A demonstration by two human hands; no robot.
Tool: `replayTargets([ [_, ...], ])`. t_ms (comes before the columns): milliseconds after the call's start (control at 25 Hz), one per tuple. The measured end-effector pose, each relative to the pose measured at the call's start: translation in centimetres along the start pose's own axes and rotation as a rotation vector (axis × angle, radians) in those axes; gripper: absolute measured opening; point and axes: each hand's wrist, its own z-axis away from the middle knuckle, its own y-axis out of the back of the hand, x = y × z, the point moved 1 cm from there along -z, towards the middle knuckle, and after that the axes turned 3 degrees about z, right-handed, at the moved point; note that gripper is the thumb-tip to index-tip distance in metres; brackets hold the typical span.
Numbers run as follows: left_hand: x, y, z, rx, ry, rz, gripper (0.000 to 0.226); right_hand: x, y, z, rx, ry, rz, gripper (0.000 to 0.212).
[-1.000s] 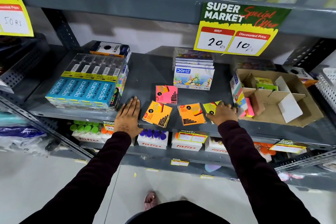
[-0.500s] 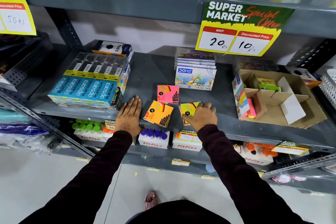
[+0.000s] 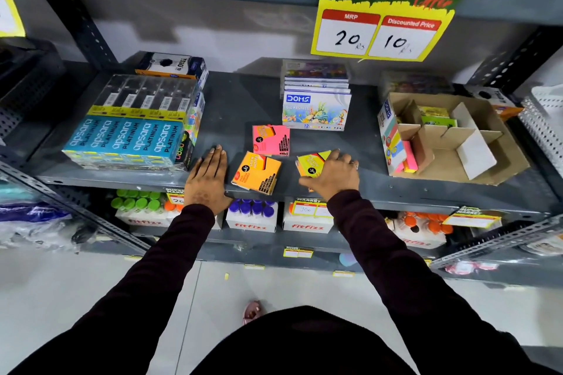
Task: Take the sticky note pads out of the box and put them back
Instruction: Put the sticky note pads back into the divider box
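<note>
Nearest you, your left hand (image 3: 208, 177) lies flat on the front edge of the grey shelf (image 3: 243, 106), palm down, fingers straight and pressed together, holding nothing. It rests just left of the orange sticky note pad (image 3: 256, 173), not touching it.

Just right of that orange pad, your right hand (image 3: 334, 175) covers a yellow sticky note pad (image 3: 310, 162). Your fingers curl over its far and right edges while the thumb sits at its near side, so the grip closes on the pad; orange shows beneath it, though whether that is a second pad you cannot tell.

Just behind the orange pad lies a pink sticky note pad (image 3: 271, 140), flat on the shelf and apart from both hands.

Well to the right of the orange pad stands the open cardboard box (image 3: 475, 143) with its dividers; a pink and yellow stack leans in its near left corner and green pads sit in a far compartment.

Behind the pink pad rises a stack of DOMS oil pastel packs (image 3: 316, 106). Far left of the orange pad sit the blue Apsara packs (image 3: 128, 140).
</note>
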Motion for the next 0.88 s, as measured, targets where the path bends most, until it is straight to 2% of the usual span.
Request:
replayTargets([
  [160,0.0,-0.3,0.0,0.034,0.001,-0.001,0.105,4.3,3.6,-0.2,0.191,-0.074,-0.161,0.106],
  [320,-0.1,-0.3,0.0,0.036,-0.011,0.027,0.11,13.5,7.7,-1.6,0.422,-0.374,-0.31,0.101],
  [400,-0.1,-0.4,-0.1,0.052,-0.023,0.063,0.112,17.9,7.9,-2.6,0.409,-0.511,-0.347,0.096],
  [480,-0.2,-0.4,0.0,0.059,-0.025,0.073,0.112,20.7,6.9,-4.0,0.325,-0.591,-0.455,0.08],
  [600,-0.1,-0.2,0.0,0.047,-0.018,0.063,0.111,21.8,4.9,-5.7,0.239,-0.574,-0.631,0.061],
  [680,-0.1,-0.1,0.0,0.046,-0.015,0.06,0.11,21.6,3.4,-6.3,0.215,-0.536,-0.67,0.056],
  [760,-0.1,-0.1,0.0,0.042,-0.011,0.054,0.111,21.5,1.9,-6.3,0.207,-0.53,-0.647,0.054],
  [880,0.0,-0.1,0.0,0.034,-0.007,0.052,0.111,21.4,-0.4,-5.9,0.201,-0.491,-0.446,0.051],
])
